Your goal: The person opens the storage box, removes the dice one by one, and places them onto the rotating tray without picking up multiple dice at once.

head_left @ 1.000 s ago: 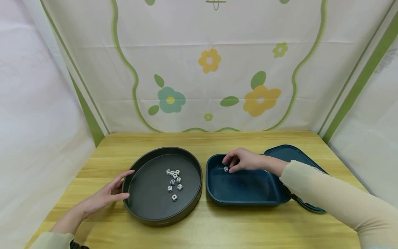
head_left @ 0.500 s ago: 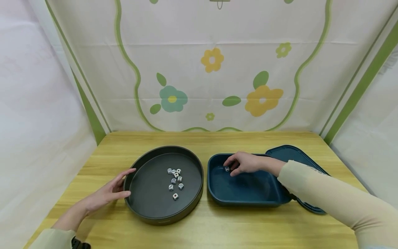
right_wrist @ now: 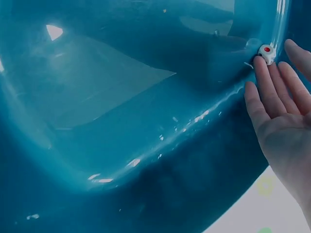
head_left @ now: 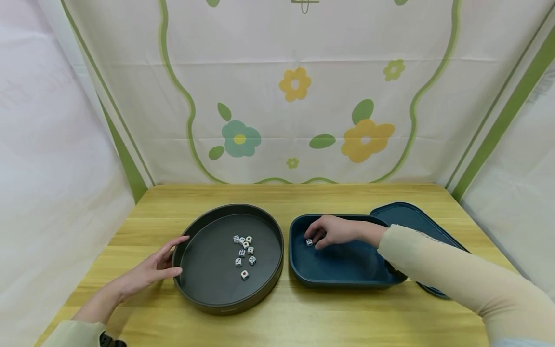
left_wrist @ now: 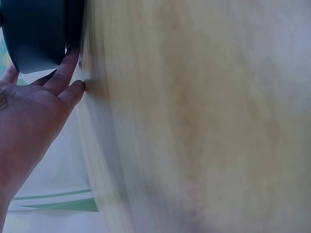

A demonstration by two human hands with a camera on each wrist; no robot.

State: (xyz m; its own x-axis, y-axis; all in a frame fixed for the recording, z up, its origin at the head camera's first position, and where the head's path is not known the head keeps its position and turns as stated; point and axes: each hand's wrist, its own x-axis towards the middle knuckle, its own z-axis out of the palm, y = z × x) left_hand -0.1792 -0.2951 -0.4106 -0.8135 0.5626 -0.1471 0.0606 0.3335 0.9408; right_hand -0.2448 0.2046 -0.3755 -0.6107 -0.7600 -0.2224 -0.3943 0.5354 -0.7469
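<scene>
My left hand (head_left: 151,269) rests its spread fingers and thumb against the left wall of a round dark pan (head_left: 204,284); in the left wrist view the fingers reach out to the pan (left_wrist: 36,34). Several white dice (head_left: 242,253) lie inside, right of its centre. My right hand (head_left: 335,230) is down in a deep blue rectangular container (head_left: 347,279), at the left end. One white die (head_left: 309,242) is at its fingertips, close to the container wall. In the right wrist view, that die (right_wrist: 267,52) shows a red dot; extended fingers touch it while the thumb stands apart.
A dark blue lid (head_left: 403,214) lies behind and right of the container, partly covered by the right forearm. The wooden table (head_left: 277,315) carries everything. Behind it hangs a white cloth (head_left: 260,38) with printed flowers.
The right hand and the die at its fingertips have shifted left and slightly nearer the front in the container. The left hand, the pan and its dice stay put.
</scene>
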